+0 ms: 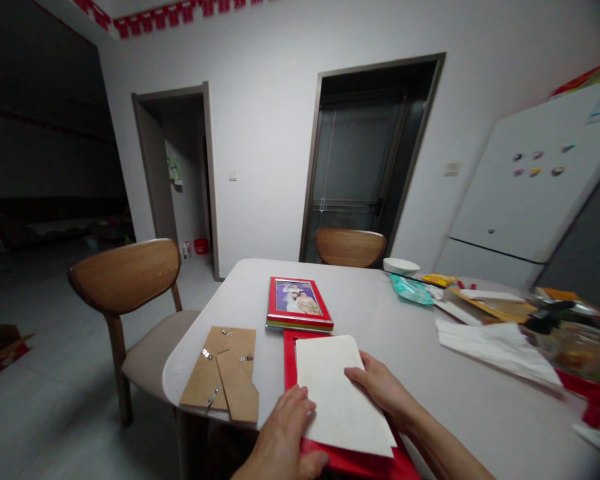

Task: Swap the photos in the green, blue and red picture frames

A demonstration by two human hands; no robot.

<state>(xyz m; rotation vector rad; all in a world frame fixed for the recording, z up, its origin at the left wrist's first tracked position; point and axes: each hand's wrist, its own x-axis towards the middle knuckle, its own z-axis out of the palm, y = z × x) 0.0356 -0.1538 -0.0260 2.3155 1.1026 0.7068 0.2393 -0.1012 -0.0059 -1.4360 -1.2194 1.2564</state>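
White paper [343, 393], apparently more than one sheet, lies tilted over a red picture frame [291, 363] at the table's near edge. My right hand [383, 390] grips the paper's right edge, thumb on top and the other fingers mostly hidden beneath. At its left edge, my left hand [290, 427] touches the paper with its fingertips; the thumb is apart, low over the red frame. To the left lies a brown backing board [220, 373] with metal clips and a stand leg. Just beyond the paper sits a stack of frames [300, 303], the top one red with a photo.
Along the right side of the white table [380, 307] are a white bowl [401, 267], a teal packet [411, 289], crumpled white paper [497, 350] and assorted clutter. Wooden chairs stand at the left [130, 280] and far side [351, 247]. A fridge [525, 180] stands at right.
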